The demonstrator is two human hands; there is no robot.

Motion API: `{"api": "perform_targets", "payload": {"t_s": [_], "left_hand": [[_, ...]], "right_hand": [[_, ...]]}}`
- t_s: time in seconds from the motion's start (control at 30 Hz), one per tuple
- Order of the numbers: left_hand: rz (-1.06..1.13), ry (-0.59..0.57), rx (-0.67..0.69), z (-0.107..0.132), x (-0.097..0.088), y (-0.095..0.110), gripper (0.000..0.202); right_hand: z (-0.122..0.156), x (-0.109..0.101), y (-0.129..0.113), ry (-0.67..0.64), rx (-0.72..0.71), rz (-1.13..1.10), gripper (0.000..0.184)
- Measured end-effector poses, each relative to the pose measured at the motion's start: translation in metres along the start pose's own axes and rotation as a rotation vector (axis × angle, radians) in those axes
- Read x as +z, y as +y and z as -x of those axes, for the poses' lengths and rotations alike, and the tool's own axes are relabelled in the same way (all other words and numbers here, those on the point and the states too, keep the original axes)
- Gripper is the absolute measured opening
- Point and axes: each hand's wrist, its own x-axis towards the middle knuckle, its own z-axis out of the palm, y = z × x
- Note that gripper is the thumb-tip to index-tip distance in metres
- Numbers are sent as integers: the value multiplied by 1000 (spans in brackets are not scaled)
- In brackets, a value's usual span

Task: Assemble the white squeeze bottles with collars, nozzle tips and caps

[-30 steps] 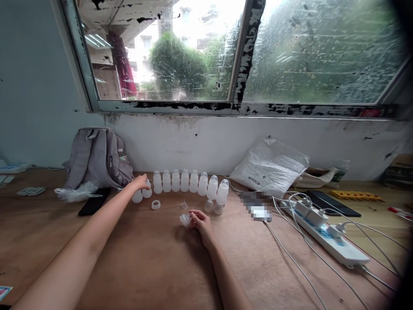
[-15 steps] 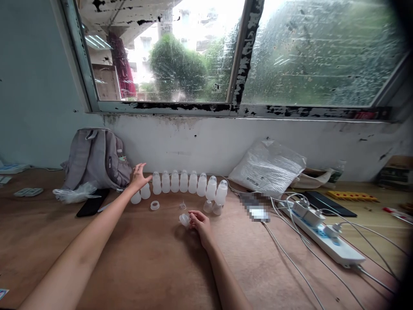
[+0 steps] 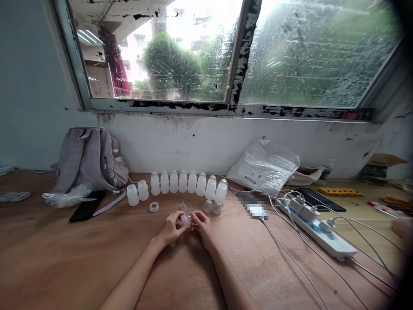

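Left hand (image 3: 172, 227) moved to clear piece (image 3: 186, 220), right hand (image 3: 201, 222) holding it

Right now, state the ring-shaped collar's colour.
The ring-shaped collar looks white, in the head view.

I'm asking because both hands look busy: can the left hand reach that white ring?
Probably yes: the left hand is near the white ring, and nothing seems in the way. It's at the small clear piece, though, so it may have to leave that.

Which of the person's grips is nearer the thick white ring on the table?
Left. The left grip is right of the ring and nearer the camera; the right grip lies farther right, across the clear piece.
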Motion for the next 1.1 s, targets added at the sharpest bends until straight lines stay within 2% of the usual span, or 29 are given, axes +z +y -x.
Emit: {"api": "perform_targets", "payload": {"t_s": [0.17,0.27,0.5,0.83,1.1], "left_hand": [[-62,4,38,5,-8,-7,33],[-132,-7,58,4,-11,-9,32],[-283,29,39,-3,-14,-16,32],[-333,15,88,-4,-14,-17,35],[-404,60,53,-6,-13,-6,36]], "right_hand": [[-6,8,8,-60,-6,271,30],[-17,10,11,-116,34,350,31],[-37,17,16,-101,1,375,32],[-35,15,11,-127,-9,370,35],[-39,15,15,-94,26,343,38]]}}
